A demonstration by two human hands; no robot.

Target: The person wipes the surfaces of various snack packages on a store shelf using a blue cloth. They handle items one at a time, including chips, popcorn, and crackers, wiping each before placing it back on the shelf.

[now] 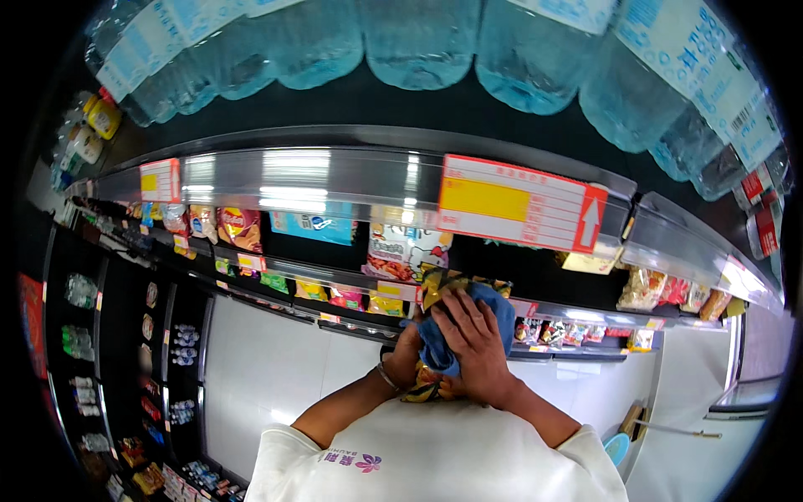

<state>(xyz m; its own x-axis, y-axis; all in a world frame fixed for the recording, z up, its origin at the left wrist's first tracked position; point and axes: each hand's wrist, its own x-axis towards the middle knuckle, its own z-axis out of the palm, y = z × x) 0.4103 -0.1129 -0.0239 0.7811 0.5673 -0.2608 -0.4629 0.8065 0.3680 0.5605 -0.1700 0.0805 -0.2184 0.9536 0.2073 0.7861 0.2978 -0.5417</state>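
Close to my chest, both hands are on a yellow and dark patterned snack bag (433, 384). My right hand (470, 336) presses a blue cloth (499, 307) against it, the fingers spread over the fabric. On the other side, my left hand (404, 354) grips the bag's edge, its fingers partly hidden behind the cloth. Just beyond the hands, a white snack bag with a cartoon figure (401, 251) stands on the shelf. Dark shelf space lies to the right of that bag.
Large water bottles (420, 44) line the upper shelf, whose clear front rail (351, 179) carries a price card (521, 201). Smaller snack bags (345, 298) fill a lower shelf. More shelving with bottles (81, 292) stands at the left. A blue basin (616, 448) is on the floor at the right.
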